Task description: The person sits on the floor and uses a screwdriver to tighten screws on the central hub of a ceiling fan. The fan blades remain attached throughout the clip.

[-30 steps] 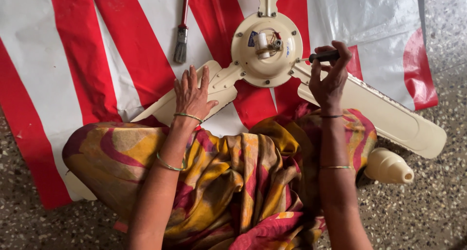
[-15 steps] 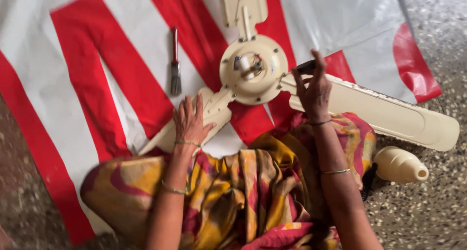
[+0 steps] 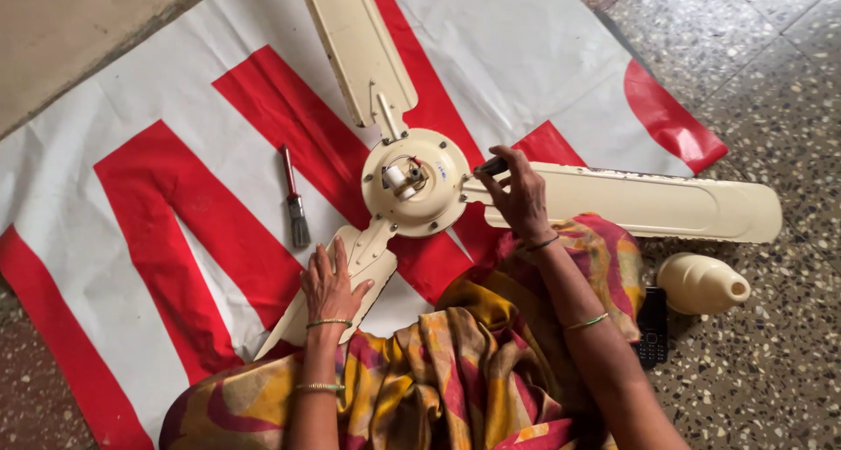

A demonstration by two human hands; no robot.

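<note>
Ceiling fan (image 3: 416,183), cream-coloured, is being shown lying on a red-and-white striped sheet (image 3: 175,205) spread over the speckled floor (image 3: 771,91), its round motor hub turned up near the sheet's middle. Three blades are being spread outward: one toward the sheet's far edge, one toward its right edge and onto the floor, one toward the near edge. The right hand (image 3: 517,196) is being held just right of the hub, at the root of the right-pointing blade, whose long axis is running away rightward from the fingers (image 3: 495,183). These fingers are being pinched together on a small dark tool (image 3: 491,165); its tip is being aimed at the hub rim, and its kind cannot be told. The left hand (image 3: 331,283) is being pressed flat, fingers apart and gripping nothing, on the near blade beside its bracket. The right hand is the nearer to the hub. A paintbrush (image 3: 293,196) is being left on the sheet, left of the hub, apart from both hands. A cream fan cup (image 3: 701,283) and a dark phone (image 3: 653,327) are being kept on the floor at the right.
</note>
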